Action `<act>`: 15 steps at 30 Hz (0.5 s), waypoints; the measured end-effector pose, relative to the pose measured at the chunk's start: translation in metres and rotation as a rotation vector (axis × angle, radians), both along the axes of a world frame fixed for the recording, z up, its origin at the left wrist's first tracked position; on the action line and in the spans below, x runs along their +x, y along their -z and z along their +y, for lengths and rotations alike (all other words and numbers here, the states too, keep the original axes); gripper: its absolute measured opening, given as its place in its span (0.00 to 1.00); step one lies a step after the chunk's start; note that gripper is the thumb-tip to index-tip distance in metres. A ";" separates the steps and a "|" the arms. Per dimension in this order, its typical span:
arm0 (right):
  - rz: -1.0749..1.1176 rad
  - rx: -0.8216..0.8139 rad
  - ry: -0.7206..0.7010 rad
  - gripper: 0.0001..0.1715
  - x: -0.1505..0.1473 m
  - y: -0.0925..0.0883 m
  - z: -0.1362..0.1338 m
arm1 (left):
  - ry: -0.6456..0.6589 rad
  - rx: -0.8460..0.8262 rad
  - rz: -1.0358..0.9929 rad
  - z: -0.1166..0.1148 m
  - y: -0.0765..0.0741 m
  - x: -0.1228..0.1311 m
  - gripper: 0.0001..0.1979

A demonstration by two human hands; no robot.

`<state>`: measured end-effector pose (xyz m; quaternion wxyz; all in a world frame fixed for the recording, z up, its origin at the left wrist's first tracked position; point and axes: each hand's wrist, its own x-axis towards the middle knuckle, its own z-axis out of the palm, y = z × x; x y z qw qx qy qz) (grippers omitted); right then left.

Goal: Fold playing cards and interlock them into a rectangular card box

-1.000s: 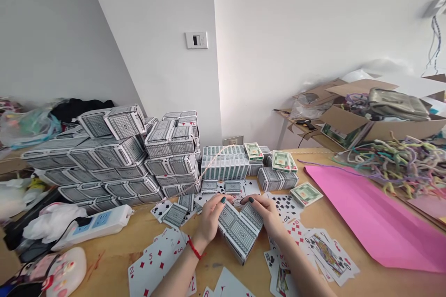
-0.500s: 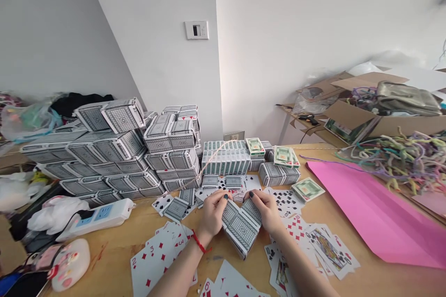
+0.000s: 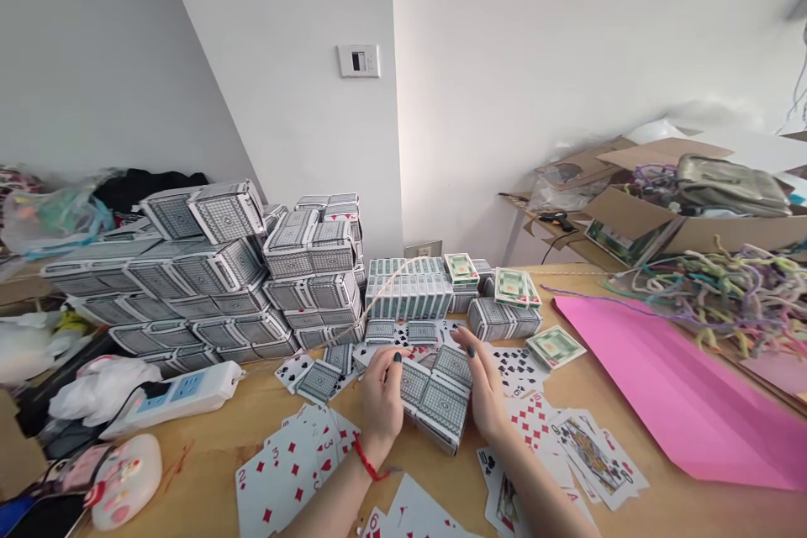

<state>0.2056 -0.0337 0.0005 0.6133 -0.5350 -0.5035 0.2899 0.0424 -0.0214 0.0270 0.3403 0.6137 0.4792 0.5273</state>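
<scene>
Left, the stacks (image 3: 208, 286) stand apart from our left hand (image 3: 383, 408), fingers curled at the block (image 3: 443, 403); we cannot tell whether they grip. The block sits between our hands, near corner toward us, long axis unclear, open table (image 3: 459, 483) before it. Our right hand (image 3: 487, 391), pinching half a second ago, has loosened, thumb raised.

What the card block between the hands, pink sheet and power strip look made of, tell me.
Card block: seemingly coated paper; printed backs, white borders. Pink sheet: probably matte paper or thin card; even colour, no glare. Power strip: apparently white plastic; smooth, rounded body.
</scene>
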 end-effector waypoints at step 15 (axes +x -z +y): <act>0.074 -0.199 -0.264 0.12 0.012 -0.011 0.005 | 0.108 0.020 -0.123 0.014 0.010 -0.010 0.15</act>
